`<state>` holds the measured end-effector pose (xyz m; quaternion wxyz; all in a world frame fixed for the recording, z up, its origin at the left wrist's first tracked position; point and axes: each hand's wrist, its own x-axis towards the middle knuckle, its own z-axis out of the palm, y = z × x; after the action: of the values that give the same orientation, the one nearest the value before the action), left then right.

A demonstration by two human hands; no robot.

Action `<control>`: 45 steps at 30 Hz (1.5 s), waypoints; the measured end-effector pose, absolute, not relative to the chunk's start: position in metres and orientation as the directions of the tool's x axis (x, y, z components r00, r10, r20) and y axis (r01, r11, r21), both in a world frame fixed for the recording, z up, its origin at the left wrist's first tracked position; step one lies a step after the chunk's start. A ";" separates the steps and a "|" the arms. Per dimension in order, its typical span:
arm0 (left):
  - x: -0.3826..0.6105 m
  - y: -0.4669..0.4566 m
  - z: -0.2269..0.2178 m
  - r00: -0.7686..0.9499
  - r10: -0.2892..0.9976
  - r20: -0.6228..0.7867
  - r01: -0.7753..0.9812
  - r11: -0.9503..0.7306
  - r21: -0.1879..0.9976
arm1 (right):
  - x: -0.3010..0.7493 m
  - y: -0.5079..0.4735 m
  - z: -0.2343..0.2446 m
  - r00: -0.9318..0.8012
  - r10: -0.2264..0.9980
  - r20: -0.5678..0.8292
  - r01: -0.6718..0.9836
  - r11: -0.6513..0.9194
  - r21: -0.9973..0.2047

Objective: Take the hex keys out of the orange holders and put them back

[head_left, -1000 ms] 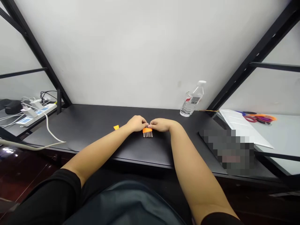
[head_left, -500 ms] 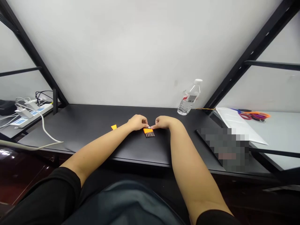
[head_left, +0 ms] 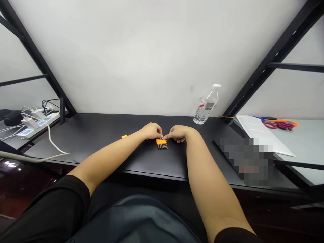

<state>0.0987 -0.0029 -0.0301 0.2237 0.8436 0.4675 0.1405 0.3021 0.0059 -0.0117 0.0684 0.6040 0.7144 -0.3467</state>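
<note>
An orange holder (head_left: 161, 141) lies on the black desk with several dark metal rods, apparently hex keys (head_left: 162, 146), pointing toward me. Small silvery ends show at its far edge. My left hand (head_left: 152, 131) is closed in a pinch at those ends, on the holder's left side. From the right, my right hand (head_left: 178, 133) touches the same far edge with its index fingertip, the other fingers curled in. Whatever sits between its fingers is hidden. Past my left forearm a second orange piece (head_left: 124, 136) peeks out, mostly covered.
A water bottle (head_left: 206, 105) stands at the back right by the wall. A blurred dark flat object (head_left: 245, 162) lies to the right, beside a white sheet (head_left: 263, 135) and coloured scissors (head_left: 280, 124). At left are a power strip (head_left: 40, 125) and a white cable (head_left: 54, 145).
My right index finger now reaches further across the holder's far edge, and its curled fingers show more. The left hand still pinches there. The view has shifted slightly.
</note>
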 end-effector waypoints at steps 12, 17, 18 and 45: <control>0.028 -0.001 -0.008 0.370 0.894 0.255 0.745 -0.449 0.494 | 0.292 -0.004 -0.002 -0.248 0.928 -0.278 0.922 0.138 -0.362; -0.055 -0.018 -0.009 0.059 0.989 0.136 0.915 -0.108 0.388 | 0.224 -0.021 -0.005 -0.261 0.965 -0.005 0.916 0.246 -0.318; -0.066 -0.022 -0.011 0.086 0.993 0.082 0.912 -0.112 0.395 | 0.209 -0.025 -0.007 -0.271 0.962 -0.028 0.921 0.251 -0.298; -0.030 -0.034 -0.003 0.421 0.900 0.115 0.656 -0.390 0.646 | 0.211 -0.052 0.007 -0.730 0.601 -0.326 0.681 0.598 -0.422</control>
<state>-0.0296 -0.0336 -0.0033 0.2629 0.8009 0.4857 0.2315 0.2113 -0.0519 0.0068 0.0751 0.3597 0.8908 -0.2672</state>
